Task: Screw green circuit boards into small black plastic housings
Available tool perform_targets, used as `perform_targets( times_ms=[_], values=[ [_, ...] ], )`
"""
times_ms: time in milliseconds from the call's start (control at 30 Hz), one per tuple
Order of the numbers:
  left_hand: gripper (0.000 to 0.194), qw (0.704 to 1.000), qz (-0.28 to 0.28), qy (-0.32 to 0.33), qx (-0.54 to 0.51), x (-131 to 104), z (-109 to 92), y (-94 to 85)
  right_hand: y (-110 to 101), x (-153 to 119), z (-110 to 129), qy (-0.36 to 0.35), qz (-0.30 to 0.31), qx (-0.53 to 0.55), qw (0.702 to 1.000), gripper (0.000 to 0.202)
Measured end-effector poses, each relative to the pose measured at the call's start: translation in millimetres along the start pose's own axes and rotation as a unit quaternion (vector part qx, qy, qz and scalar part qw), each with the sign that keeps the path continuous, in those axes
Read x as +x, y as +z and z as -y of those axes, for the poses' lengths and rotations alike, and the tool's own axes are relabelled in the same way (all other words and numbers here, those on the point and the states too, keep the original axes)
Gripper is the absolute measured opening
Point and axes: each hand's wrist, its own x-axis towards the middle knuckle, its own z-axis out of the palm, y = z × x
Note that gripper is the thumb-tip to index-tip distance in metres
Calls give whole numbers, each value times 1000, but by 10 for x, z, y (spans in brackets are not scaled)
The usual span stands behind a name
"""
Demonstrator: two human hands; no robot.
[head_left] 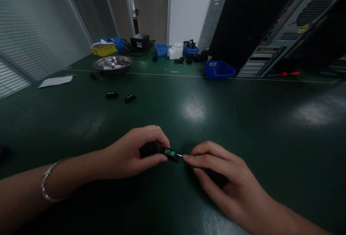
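My left hand (135,152) pinches a small black part (169,153) between thumb and fingertips; a green panel with pale markings shows on its top. A thin metal rod (178,155) reaches from the part's right end to the fingertips of my right hand (229,173). That hand is curled, its thumb below the index finger; how far the rod runs beneath its fingers is hidden. Farther off on the green table lie two similar parts, one black part (111,94) to the left and another black part (130,98) beside it.
At the back left are a metal bowl (112,70), a yellow bin (103,49) and paper (56,80). A blue bin (220,70) stands beside the computer case (267,56) on the right. Behind are a white device (175,51), a black box (140,42) and a red-handled tool (290,73).
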Motion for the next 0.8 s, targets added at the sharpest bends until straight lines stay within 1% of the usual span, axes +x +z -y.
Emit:
perform_targets(
  times_ms=[267, 467, 533, 600, 667, 733, 767, 800],
  values=[
    [12, 1000, 20, -10, -14, -21, -21, 11, 1, 8, -42, -7, 22, -36, 999, 40],
    [14, 999, 40, -2, -17, -8, -32, 21, -1, 3, -24, -35, 43, -72, 996, 43],
    [13, 999, 41, 0, -14, -2, -24, 30, 4, 3, -24, -30, 37, -58, 997, 42],
    [14, 999, 43, -2, -10, -6, -9, 40, 11, 5, -31, -21, 11, -26, 999, 42],
    [27, 999, 39, -16, -23, -18, 3, 47, 17, 5, -43, -11, -22, 3, 1000, 42],
    [48, 998, 31, -29, -42, -33, 9, 47, 19, 4, -56, -1, -38, 19, 999, 42],
    [54, 998, 28, -32, -46, -38, 8, 43, 19, 4, -62, 3, -40, 23, 999, 43],
    [52, 998, 28, -30, -44, -39, 5, 37, 17, 3, -67, 5, -40, 25, 999, 43]
  ],
)
